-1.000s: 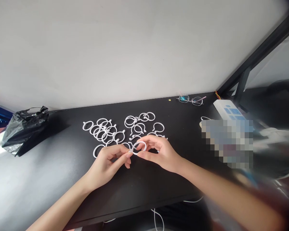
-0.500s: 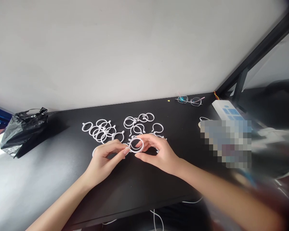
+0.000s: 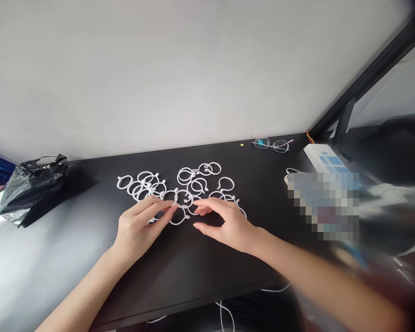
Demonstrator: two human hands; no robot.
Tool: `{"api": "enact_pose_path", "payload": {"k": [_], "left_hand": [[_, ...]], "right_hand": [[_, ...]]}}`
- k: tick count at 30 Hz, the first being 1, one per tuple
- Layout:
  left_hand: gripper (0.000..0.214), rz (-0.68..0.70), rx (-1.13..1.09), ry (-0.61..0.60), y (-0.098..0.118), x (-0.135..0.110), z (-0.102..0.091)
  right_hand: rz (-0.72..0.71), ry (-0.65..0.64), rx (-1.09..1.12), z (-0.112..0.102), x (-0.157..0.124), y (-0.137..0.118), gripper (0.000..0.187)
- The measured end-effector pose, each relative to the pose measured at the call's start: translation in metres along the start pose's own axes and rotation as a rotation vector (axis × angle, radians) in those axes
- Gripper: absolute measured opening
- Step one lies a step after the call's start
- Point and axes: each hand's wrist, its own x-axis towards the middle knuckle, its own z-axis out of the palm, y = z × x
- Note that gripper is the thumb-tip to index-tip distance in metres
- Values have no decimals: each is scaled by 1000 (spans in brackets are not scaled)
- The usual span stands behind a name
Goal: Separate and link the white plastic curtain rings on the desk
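Several white plastic rings (image 3: 190, 184) lie scattered on the black table (image 3: 90, 240) in front of me. My left hand (image 3: 140, 226) lies low over the table with its fingers stretched out, the tips beside a ring (image 3: 179, 218) that rests flat on the surface. My right hand (image 3: 224, 222) hovers just right of that ring, fingers spread and holding nothing. Some rings are partly hidden under both hands.
A crumpled black plastic bag (image 3: 32, 186) sits at the far left. A pair of glasses (image 3: 273, 145) lies by the back wall, with a white power strip (image 3: 327, 157) to its right. A blurred patch covers things at the right. A white cable (image 3: 226, 313) hangs below the table's front edge.
Both hands held one ring between them above the table; now that ring lies on the table and both hands have opened and dropped lower.
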Motion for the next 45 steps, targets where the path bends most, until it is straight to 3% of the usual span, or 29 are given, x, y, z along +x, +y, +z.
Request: {"api": "enact_pose_path", "payload": {"k": [5, 10, 18, 29, 35, 45], "left_hand": [[9, 5, 109, 69, -2, 1, 0], [8, -38, 137, 35, -7, -3, 2], [14, -107, 177, -149, -13, -3, 4], [20, -219, 256, -285, -18, -5, 4], [23, -218, 267, -306, -18, -5, 3], [18, -213, 249, -293, -18, -4, 3]], "right_hand": [[0, -55, -45, -2, 1, -2, 28], [-38, -124, -125, -2, 1, 3, 15], [-44, -137, -185, -1, 2, 8, 21], [-17, -88, -306, -4, 3, 8, 17], [-11, -112, -309, -4, 4, 7, 17], [7, -45, -339, -4, 4, 6, 19]]}}
